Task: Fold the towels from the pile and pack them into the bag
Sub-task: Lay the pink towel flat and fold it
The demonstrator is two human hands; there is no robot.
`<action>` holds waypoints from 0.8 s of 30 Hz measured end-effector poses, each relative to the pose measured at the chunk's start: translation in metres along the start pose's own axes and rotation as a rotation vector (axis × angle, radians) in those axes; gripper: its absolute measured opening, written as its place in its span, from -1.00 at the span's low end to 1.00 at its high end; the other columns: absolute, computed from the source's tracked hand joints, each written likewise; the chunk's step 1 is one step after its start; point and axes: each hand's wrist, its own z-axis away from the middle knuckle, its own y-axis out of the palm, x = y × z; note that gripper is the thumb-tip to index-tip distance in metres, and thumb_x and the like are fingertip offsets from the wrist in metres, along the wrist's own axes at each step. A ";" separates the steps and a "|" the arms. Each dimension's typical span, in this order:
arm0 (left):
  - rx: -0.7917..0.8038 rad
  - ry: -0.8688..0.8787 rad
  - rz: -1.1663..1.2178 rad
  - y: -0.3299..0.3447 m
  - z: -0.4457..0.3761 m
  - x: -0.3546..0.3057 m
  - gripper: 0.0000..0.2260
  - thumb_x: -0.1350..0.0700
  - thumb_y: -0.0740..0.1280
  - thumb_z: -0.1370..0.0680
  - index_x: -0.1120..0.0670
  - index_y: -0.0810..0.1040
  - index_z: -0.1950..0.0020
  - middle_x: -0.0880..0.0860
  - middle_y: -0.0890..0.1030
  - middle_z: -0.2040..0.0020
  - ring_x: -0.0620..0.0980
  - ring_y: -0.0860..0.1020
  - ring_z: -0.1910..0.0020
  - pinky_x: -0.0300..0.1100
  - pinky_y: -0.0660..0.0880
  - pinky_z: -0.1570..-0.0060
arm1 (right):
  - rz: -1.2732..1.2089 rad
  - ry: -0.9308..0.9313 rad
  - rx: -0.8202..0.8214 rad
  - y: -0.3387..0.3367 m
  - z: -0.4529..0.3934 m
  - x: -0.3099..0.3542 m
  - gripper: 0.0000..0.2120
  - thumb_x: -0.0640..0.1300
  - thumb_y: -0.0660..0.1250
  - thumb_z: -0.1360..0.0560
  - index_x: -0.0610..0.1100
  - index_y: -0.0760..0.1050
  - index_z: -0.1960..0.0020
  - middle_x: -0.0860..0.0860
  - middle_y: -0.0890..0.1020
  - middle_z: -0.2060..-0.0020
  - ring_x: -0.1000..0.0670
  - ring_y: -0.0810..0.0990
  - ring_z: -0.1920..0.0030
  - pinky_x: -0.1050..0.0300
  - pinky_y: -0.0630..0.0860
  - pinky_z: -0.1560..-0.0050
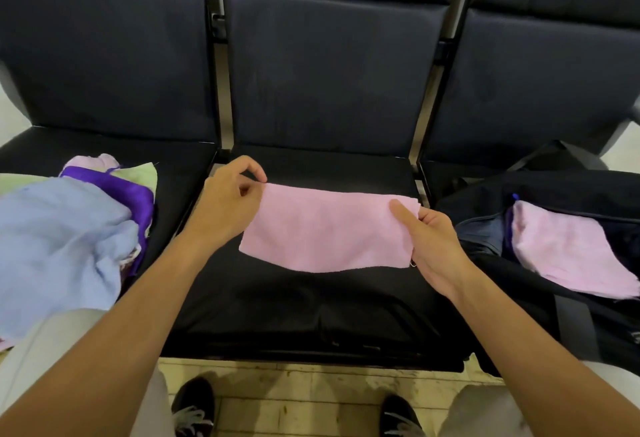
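A pink towel (325, 229), folded into a wide band, hangs stretched over the middle black seat (322, 312). My left hand (228, 204) pinches its upper left corner. My right hand (429, 242) grips its right edge, thumb lying on top of the cloth. On the left seat lies the pile of towels (69, 229): a light blue one on top, with purple, green and pale pink ones beneath. An open black bag (540, 187) sits on the right seat, and a folded pink towel (568, 253) lies in its opening.
Three dark padded seats in a row have metal posts (221, 97) between their backs. A pale tiled floor (298, 398) and my two dark shoes show below the seat's front edge. A grey strap (575, 326) hangs over the bag's front.
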 end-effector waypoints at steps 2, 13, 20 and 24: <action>0.031 -0.023 0.038 0.003 0.002 -0.004 -0.90 0.24 0.30 -0.57 0.03 0.51 0.01 0.03 0.62 0.14 0.02 0.63 0.16 -0.12 0.59 0.15 | 0.035 -0.012 0.003 0.003 -0.002 -0.001 -0.84 -0.07 0.30 -0.61 -0.07 0.62 0.06 0.08 0.73 0.21 0.07 0.72 0.17 0.16 0.65 0.20; 0.392 -0.098 0.146 0.016 0.015 -0.030 -0.90 0.21 0.32 -0.58 0.02 0.57 0.02 0.00 0.69 0.18 -0.09 0.68 0.18 -0.13 0.64 0.11 | 0.231 -0.023 0.117 0.018 0.005 -0.003 -0.65 0.02 0.19 -0.66 -0.18 0.66 -0.01 -0.17 0.70 0.06 -0.18 0.68 -0.01 -0.18 0.60 -0.12; 0.505 -0.055 0.289 0.019 0.019 -0.038 -0.89 0.23 0.38 -0.54 0.10 0.67 -0.01 -0.02 0.72 0.15 -0.10 0.69 0.18 -0.32 0.60 0.14 | 0.284 -0.038 0.193 0.029 0.005 -0.009 -0.47 0.17 0.21 -0.59 -0.33 0.55 -0.06 -0.40 0.57 -0.01 -0.40 0.58 -0.04 -0.33 0.54 -0.06; 0.599 -0.016 0.280 0.021 0.018 -0.037 -0.75 0.23 0.47 -0.47 0.05 0.66 -0.13 -0.08 0.70 -0.02 -0.17 0.67 0.02 -0.28 0.58 -0.05 | 0.291 -0.072 0.229 0.031 0.002 -0.011 -0.64 0.00 0.20 -0.66 -0.26 0.61 -0.02 -0.29 0.62 0.04 -0.22 0.61 0.09 -0.13 0.56 0.03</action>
